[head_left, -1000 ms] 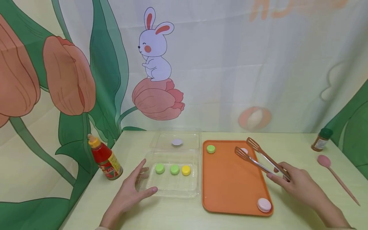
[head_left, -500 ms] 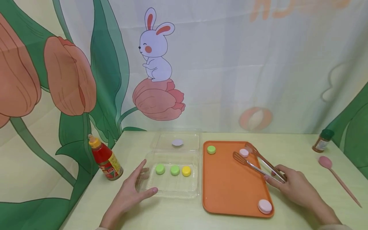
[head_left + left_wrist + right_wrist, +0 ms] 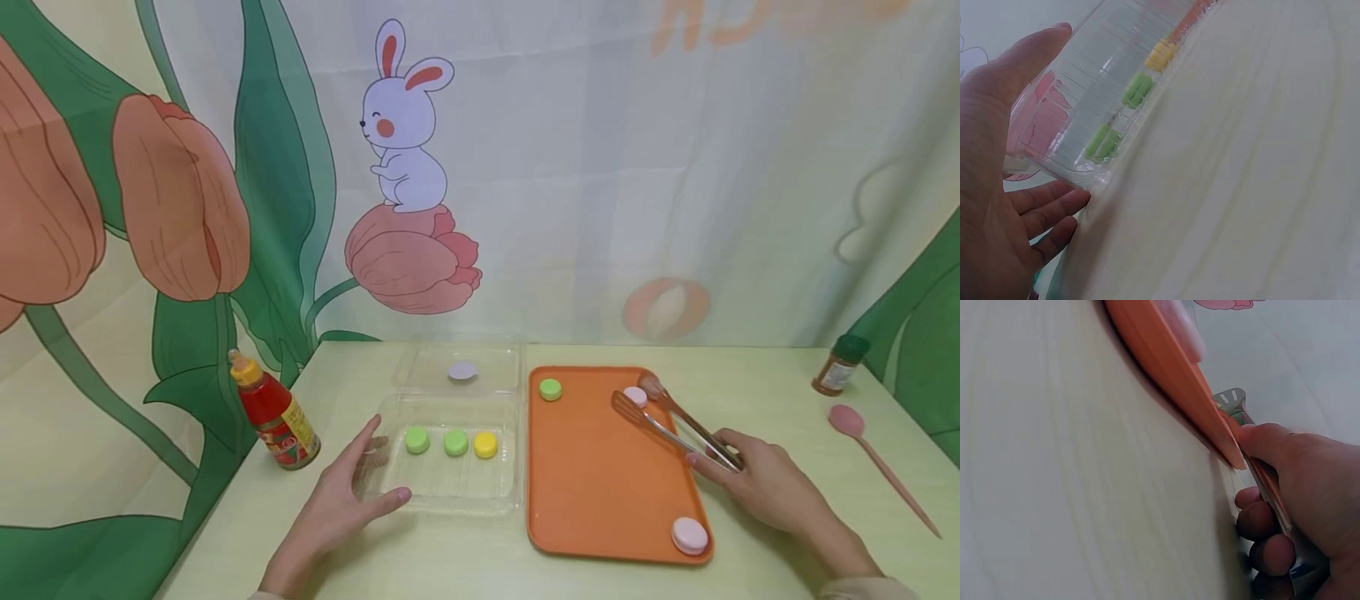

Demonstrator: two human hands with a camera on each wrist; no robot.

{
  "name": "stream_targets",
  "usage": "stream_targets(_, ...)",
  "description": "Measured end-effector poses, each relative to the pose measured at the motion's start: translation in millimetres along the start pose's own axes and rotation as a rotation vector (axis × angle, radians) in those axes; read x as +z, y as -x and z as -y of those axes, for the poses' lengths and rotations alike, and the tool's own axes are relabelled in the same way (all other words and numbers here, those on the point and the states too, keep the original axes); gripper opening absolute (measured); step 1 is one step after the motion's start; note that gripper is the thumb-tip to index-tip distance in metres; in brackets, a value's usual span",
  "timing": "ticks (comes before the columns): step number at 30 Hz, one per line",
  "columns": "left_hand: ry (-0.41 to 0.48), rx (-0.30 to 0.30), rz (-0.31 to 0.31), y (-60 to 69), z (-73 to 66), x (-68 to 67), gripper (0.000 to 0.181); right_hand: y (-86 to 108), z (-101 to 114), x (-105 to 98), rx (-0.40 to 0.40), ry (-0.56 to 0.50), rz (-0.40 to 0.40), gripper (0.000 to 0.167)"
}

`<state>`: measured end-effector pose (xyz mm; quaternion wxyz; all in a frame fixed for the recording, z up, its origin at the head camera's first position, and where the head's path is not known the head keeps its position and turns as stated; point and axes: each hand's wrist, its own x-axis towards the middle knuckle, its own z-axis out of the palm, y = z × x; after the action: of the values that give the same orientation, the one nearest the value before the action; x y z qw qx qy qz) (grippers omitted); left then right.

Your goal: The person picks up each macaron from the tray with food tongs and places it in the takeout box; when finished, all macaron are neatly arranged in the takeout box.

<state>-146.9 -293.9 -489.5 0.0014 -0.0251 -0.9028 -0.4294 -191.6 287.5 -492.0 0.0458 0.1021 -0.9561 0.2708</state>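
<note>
My right hand (image 3: pixel 765 482) grips a pair of tongs (image 3: pixel 678 425); in the right wrist view the thumb and curled fingers lie round its handle. The slotted tong ends stand apart on either side of a pink macaron (image 3: pixel 635 396) at the back right of the orange tray (image 3: pixel 600 492). With thumb and fingers spread, my left hand (image 3: pixel 337 500) rests at the front left corner of a clear plastic box (image 3: pixel 450 505). Inside the box sit a green macaron (image 3: pixel 417 440), a second green macaron (image 3: pixel 455 442) and a yellow macaron (image 3: pixel 485 445) in a row.
Behind the box lies its raised clear lid (image 3: pixel 420 371). The tray also holds a green macaron (image 3: pixel 551 389) and a pink macaron (image 3: pixel 689 536). A red sauce bottle (image 3: pixel 279 417) stands left; a spice jar (image 3: pixel 840 365) and a pink spoon (image 3: pixel 885 467) are right.
My right hand has lowered the tongs and shifted slightly left, so their ends now flank the pink macaron at the back of the tray. The left hand stays at the box.
</note>
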Motion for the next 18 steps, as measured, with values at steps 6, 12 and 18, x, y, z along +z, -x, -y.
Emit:
stream_targets(6, -0.003, 0.005, -0.002, 1.0, 0.8, -1.0, 0.116, -1.8, 1.8, -0.2, -0.051, 0.003, -0.02, 0.027)
stream_targets(12, -0.002, 0.005, 0.0, 1.7, 0.8, -0.8, 0.117, -1.4, 1.8, 0.4, -0.065, 0.028, 0.003, 0.03)
stream_targets(18, 0.002, 0.008, -0.004, 1.7, 0.5, -0.1, 0.117, 1.0, -0.4, -0.8, -0.093, 0.016, -0.001, 0.025)
